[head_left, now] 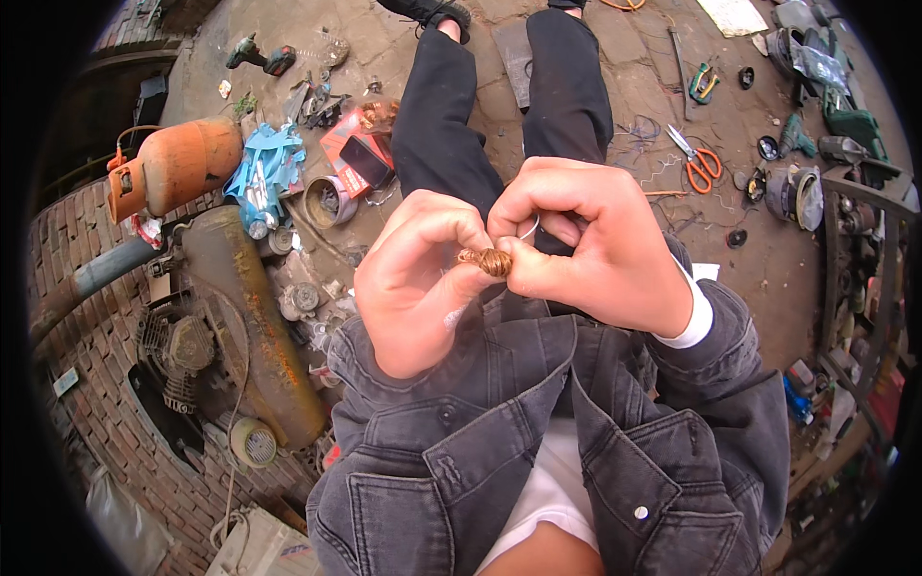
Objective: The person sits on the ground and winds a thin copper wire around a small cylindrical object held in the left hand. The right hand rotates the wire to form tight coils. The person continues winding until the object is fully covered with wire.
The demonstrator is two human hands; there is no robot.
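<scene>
Copper-coloured wire bundle [495, 263] sat between my two hands, mid-view. Left hand [408, 288] had thumb and forefinger closed around it; right hand [600, 254] had its thumb against the right end, fingers curled; couldn't tell if they gripped the thin pale strand [531, 228]. Doing this well, I judged, meant steadying with the left and working the right gently, no crushing. Long axis ran roughly left-right, dipping slightly rightward; thicker wound end pointed right.
</scene>
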